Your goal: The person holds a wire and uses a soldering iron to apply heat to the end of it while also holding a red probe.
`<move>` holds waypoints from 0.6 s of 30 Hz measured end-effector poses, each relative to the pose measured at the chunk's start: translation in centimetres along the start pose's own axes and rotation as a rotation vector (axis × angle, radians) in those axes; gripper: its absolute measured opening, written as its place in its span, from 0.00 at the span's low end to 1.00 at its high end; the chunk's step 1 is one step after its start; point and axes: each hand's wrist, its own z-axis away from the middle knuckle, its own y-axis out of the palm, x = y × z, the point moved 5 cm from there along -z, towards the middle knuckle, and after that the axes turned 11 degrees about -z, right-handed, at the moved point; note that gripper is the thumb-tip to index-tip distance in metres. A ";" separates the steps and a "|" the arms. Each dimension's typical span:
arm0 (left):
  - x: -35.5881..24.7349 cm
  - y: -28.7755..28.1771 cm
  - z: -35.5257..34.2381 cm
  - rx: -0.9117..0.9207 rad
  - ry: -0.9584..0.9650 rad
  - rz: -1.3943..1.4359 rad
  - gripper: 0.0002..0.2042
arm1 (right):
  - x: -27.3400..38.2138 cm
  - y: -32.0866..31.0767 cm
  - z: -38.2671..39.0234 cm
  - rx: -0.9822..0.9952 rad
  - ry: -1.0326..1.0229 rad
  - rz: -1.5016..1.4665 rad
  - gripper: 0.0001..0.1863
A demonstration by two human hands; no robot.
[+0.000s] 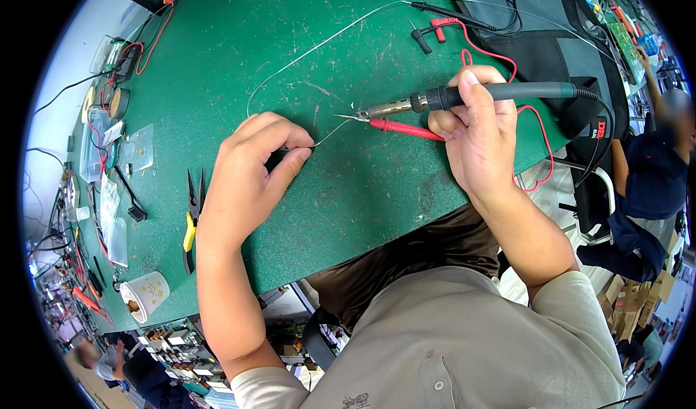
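My left hand point(250, 162) pinches a thin solder wire point(332, 135) between thumb and forefinger, its free end reaching the iron's tip. In my right hand point(484, 137) a soldering iron point(435, 98) lies with its grey handle along the fingers and its metal barrel pointing left. That same hand also grips a red test probe point(406, 128), just below the iron. The probe's metal tip and the iron's tip meet or nearly meet; I cannot tell if they touch. Behind my left hand the rest of the wire loops away toward the far right.
Yellow-and-black needle-nose pliers point(191, 224) lie left of my left forearm on the green tabletop point(348, 206). A paper cup point(145, 295), a small black brush point(135, 209) and plastic bags sit at the left. A black test probe point(453, 14) and a dark bag point(536, 43) are at the far right.
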 end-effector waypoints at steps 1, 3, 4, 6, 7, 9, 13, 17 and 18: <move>0.0 0.0 0.0 0.000 0.002 0.000 0.06 | 0.0 -0.2 0.0 0.016 0.002 -0.002 0.06; 0.0 0.1 -0.1 0.000 0.007 -0.001 0.06 | 0.0 -0.2 0.0 0.021 0.001 0.002 0.06; -0.1 0.1 -0.1 0.000 0.009 -0.001 0.06 | 0.0 -0.1 0.0 0.010 0.000 0.007 0.06; -0.2 0.1 -0.1 -0.004 0.020 -0.002 0.06 | 0.0 0.0 0.0 0.002 -0.001 0.011 0.06; -0.2 0.1 -0.2 -0.009 0.029 -0.004 0.06 | 0.0 0.0 0.0 0.005 -0.002 0.010 0.06; -0.4 0.1 -0.2 -0.012 0.038 -0.013 0.06 | 0.0 0.0 0.0 0.008 0.000 0.008 0.06; -0.6 0.1 -0.3 -0.011 0.045 -0.031 0.06 | 0.0 -0.1 0.0 0.013 0.006 0.006 0.06; -0.6 0.1 -0.4 -0.020 0.055 -0.036 0.06 | 0.0 0.1 0.0 -0.012 0.004 0.021 0.06; -0.6 0.1 -0.4 -0.018 0.052 -0.035 0.06 | 0.0 0.1 0.0 -0.011 0.003 0.025 0.06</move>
